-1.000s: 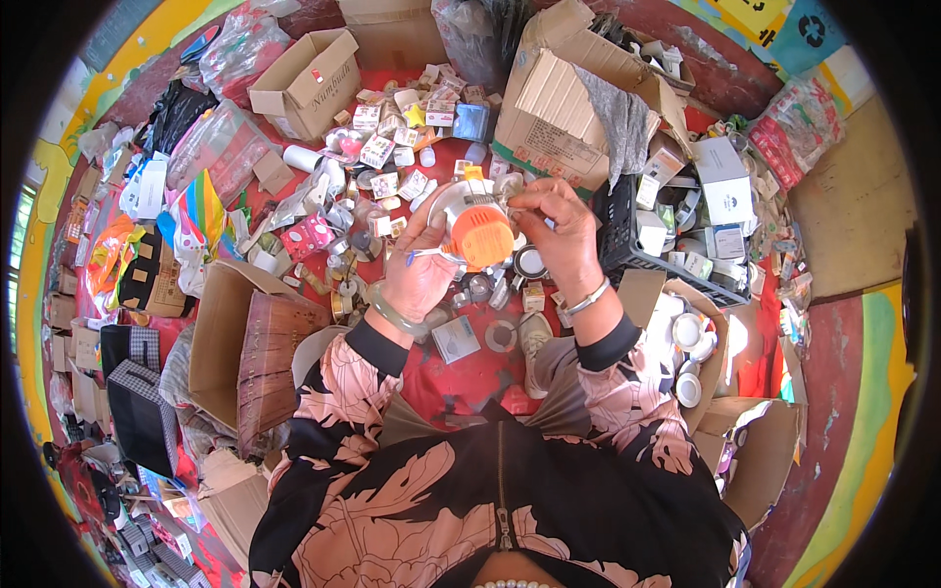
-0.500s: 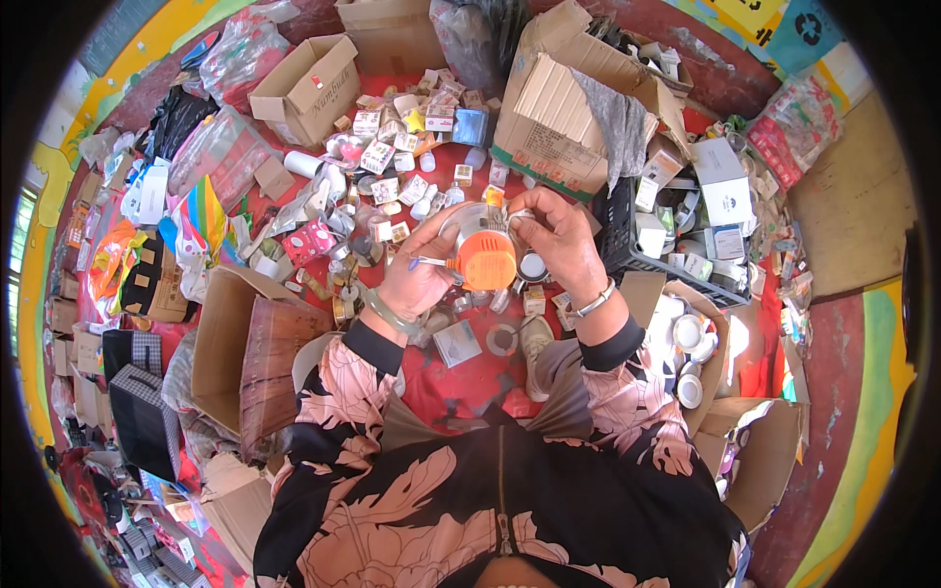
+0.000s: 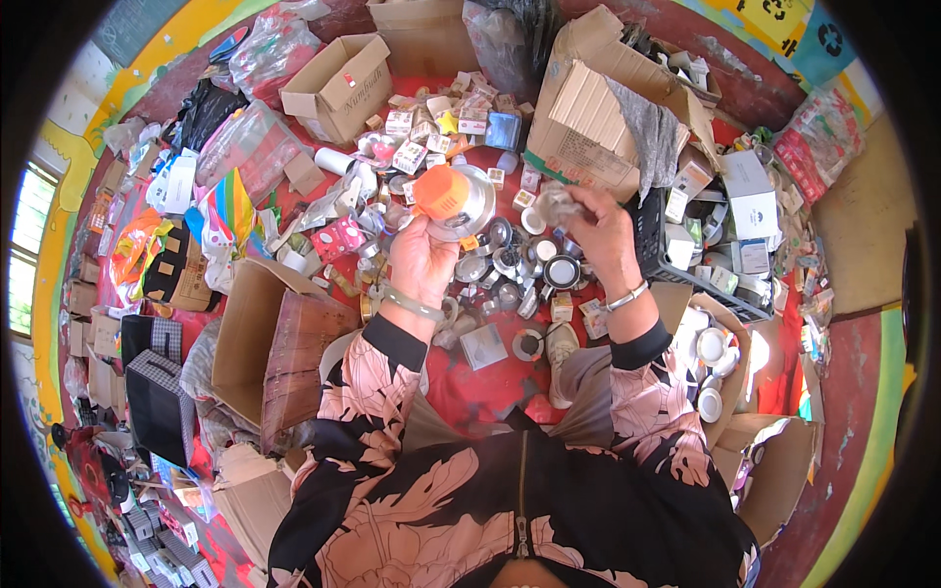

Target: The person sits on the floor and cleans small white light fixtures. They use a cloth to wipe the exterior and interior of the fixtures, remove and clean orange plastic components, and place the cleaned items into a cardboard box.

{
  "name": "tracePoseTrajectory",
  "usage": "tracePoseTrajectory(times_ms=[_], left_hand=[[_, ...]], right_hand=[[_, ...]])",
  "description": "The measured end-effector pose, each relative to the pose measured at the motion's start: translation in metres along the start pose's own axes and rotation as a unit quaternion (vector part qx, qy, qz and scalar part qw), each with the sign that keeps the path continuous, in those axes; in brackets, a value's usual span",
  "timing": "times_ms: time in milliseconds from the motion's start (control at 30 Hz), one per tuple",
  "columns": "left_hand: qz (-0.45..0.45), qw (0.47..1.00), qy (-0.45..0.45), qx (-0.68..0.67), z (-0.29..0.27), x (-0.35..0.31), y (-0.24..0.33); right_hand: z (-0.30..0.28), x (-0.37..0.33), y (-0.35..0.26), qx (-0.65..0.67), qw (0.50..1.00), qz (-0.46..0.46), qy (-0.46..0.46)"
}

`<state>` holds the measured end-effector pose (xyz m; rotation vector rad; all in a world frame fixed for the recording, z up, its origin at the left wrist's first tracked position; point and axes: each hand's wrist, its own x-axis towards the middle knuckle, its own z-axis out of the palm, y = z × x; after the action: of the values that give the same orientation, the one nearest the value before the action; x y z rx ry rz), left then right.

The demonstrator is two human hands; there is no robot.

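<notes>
My left hand (image 3: 423, 263) grips a round clear-and-silver container with an orange top (image 3: 443, 196), now tilted so that the orange part points up and left. My right hand (image 3: 605, 243) is raised a little to the right, apart from the container. Its fingers are closed on a crumpled, greyish see-through piece (image 3: 559, 208), blurred, possibly thin plastic. Between and below the hands lies a pile of round tins and lids, among them a dark-rimmed round tin (image 3: 562, 272). A small white square box (image 3: 483, 347) rests on the red floor near my feet.
An open cardboard box (image 3: 338, 88) stands far left of centre, a larger one (image 3: 588, 122) far right. At right, a black crate (image 3: 720, 284) holds boxes and tins. A carton with white round lids (image 3: 714, 345) sits nearer. Another open carton (image 3: 250, 333) stands left.
My hands have moved apart. The left has turned the orange-topped container up and left, while the right has drawn away rightward with the crumpled piece. The view has shifted slightly.
</notes>
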<state>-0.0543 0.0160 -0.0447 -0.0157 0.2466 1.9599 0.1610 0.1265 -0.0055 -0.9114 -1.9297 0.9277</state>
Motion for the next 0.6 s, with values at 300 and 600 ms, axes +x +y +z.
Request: tracePoseTrajectory(times_ms=[300, 600], left_hand=[[0.029, 0.991, -0.078, 0.103, 0.019, -0.014, -0.034], [0.113, 0.974, -0.093, 0.173, 0.023, -0.011, -0.046]], right_hand=[[0.038, -0.010, -0.032, -0.094, 0.979, -0.166, 0.069], [0.062, -0.023, -0.022, 0.114, 0.990, 0.055, -0.058]])
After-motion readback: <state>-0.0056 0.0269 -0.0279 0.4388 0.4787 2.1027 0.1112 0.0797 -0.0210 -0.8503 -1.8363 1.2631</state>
